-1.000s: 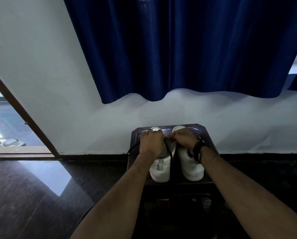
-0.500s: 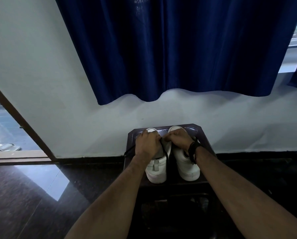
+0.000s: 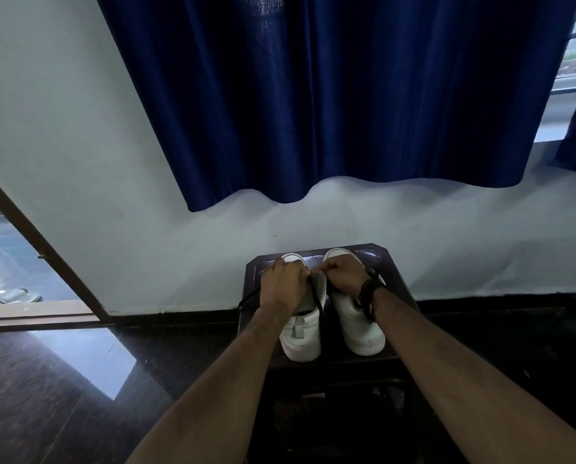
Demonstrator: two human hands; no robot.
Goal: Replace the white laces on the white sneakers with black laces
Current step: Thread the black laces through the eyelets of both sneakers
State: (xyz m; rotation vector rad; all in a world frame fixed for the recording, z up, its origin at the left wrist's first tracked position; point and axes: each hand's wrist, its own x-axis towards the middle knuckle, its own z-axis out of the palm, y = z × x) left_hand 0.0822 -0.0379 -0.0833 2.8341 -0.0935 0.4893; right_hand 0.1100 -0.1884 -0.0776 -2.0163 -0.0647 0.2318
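Two white sneakers stand side by side, heels toward the person, on a small dark worktop [image 3: 398, 272] against the wall — the left sneaker [image 3: 302, 333] carries a black lace [image 3: 317, 301], the right sneaker [image 3: 358, 324] sits touching it. The left hand [image 3: 284, 286] and right hand [image 3: 345, 271] meet knuckle to knuckle over the left sneaker's opening, each grip curled tight on the black lace, one strand trailing off the worktop's left edge. A black cord bracelet [image 3: 368, 293] circles the right wrist — behind hangs a dark blue curtain [image 3: 330, 95].

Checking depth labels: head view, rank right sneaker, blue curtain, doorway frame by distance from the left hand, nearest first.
From the left hand:
1. right sneaker, just to its right on the stool.
2. blue curtain, above, on the wall behind.
3. doorway frame, far left.
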